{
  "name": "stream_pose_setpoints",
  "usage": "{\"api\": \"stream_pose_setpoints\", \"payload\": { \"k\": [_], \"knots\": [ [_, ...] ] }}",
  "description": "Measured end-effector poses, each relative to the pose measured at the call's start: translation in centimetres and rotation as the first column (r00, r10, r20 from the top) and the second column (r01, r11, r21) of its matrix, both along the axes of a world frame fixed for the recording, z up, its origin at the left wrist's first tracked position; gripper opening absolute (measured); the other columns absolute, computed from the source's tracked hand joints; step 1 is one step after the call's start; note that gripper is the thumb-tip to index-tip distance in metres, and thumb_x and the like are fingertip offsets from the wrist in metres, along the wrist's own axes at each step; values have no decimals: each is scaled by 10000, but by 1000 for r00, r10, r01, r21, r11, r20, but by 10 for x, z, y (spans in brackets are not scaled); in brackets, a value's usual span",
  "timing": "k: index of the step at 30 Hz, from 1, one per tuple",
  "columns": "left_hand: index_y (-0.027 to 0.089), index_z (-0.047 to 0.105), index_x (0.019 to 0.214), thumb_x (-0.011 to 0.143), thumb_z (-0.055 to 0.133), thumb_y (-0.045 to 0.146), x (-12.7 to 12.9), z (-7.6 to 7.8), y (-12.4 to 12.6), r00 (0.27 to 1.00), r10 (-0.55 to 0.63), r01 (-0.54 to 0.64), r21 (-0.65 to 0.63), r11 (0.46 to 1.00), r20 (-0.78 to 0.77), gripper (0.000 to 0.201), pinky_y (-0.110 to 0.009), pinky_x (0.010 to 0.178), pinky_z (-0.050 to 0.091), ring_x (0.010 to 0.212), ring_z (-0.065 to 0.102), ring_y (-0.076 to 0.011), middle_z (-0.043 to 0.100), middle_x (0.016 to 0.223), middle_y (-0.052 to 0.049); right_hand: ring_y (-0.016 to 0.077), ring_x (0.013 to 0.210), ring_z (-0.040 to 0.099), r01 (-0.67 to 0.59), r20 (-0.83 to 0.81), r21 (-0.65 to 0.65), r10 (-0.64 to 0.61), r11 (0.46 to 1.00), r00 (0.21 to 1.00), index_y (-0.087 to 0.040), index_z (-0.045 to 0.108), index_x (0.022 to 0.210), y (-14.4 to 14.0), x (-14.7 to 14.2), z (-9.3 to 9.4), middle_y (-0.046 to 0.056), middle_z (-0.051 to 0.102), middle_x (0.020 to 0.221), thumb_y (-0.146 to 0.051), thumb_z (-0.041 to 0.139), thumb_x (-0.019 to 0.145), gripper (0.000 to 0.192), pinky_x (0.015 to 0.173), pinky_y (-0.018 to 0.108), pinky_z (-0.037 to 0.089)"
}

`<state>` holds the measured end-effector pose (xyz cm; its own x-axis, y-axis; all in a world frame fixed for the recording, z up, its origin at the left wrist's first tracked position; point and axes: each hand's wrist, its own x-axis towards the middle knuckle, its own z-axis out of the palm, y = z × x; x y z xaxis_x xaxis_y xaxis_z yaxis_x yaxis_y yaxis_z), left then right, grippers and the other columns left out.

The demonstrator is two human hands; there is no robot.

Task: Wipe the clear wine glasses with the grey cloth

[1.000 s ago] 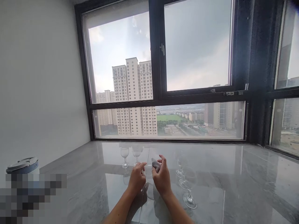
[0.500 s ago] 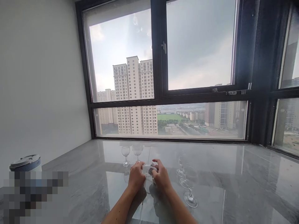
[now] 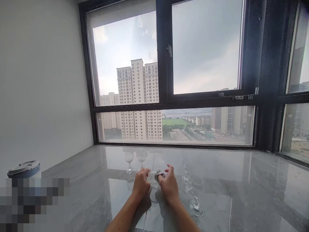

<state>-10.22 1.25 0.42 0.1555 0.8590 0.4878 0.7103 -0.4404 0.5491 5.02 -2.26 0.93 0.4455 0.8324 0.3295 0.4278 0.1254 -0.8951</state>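
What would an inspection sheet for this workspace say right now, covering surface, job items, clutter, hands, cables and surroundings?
Surface: glossy grey top, thin seams, strong reflections.
Job items: clear glass between the hands, partly hidden; grey cloth against or close to it.
Clutter: two stemmed glasses upright beyond the left hand; three wine glasses upright to the right; lidded container far left, lower part pixelated.
Left hand: gripping the clear glass.
Right hand: pinching the grey cloth.
Cables: nothing seen.
Surroundings: plain wall, dark window frame, high-rises outside.
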Motion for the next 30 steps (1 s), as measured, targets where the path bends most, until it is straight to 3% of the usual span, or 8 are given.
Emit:
{"api": "stream_pose_setpoints", "payload": {
  "k": [3,5,9,13,17,20,25,30],
  "knots": [
    [156,699,991,634,429,-57,-1,-1,1,999,24,-25,10,1000,38,496,-260,742,369,770,526,-166,564,820,-30,310,914,677,29,60,-126,-22,992,998,-197,389,1390,-6,1,6,121,659,1100,-398,543,787,654,709,352,440],
    [154,701,989,640,429,-52,-2,-1,2,998,22,-23,16,1000,56,487,-260,737,370,763,521,-165,559,810,-28,327,905,680,33,81,-141,-22,989,997,-189,358,1412,-8,0,8,131,664,1078,-405,545,793,682,707,367,440],
    [163,702,1013,627,422,-53,-1,-2,3,998,6,-7,18,1000,70,523,-256,741,369,764,519,-161,557,806,-24,300,928,655,40,69,79,-46,996,997,-155,374,1359,-6,-3,7,125,611,1048,-367,544,773,646,763,367,476],
    [161,699,1009,617,416,-51,0,-1,2,999,14,-15,19,1000,52,528,-257,732,363,765,518,-162,564,816,-32,260,910,629,58,47,293,-75,954,996,-178,432,1259,-3,-5,6,85,568,1006,-343,549,761,538,801,359,499],
    [170,693,993,625,435,-36,-1,1,0,998,37,-38,13,999,52,494,-252,722,360,763,520,-163,574,828,-34,204,765,630,-106,88,314,82,944,993,-199,470,1226,-5,-7,6,20,596,885,-282,559,758,484,745,317,504],
    [178,688,1015,635,439,-35,-2,2,-1,996,52,-52,7,999,67,502,-250,742,367,780,533,-165,588,853,-34,186,770,645,-222,112,312,196,924,974,-219,515,1193,-7,-7,5,13,643,893,-192,520,735,459,750,296,498],
    [176,686,991,632,435,-45,-3,0,1,994,80,-82,17,997,72,491,-254,735,358,764,529,-164,588,839,-27,202,834,663,-230,73,321,218,919,973,-220,555,1192,-4,-5,1,29,675,912,-129,490,665,539,776,308,509],
    [171,685,953,638,419,-51,-2,-1,3,996,28,-31,38,999,85,468,-246,709,355,749,523,-157,573,802,-19,223,908,674,-207,18,336,214,919,977,-205,541,1229,2,-4,-2,61,688,967,-124,471,661,578,847,360,523]
  ]
}}
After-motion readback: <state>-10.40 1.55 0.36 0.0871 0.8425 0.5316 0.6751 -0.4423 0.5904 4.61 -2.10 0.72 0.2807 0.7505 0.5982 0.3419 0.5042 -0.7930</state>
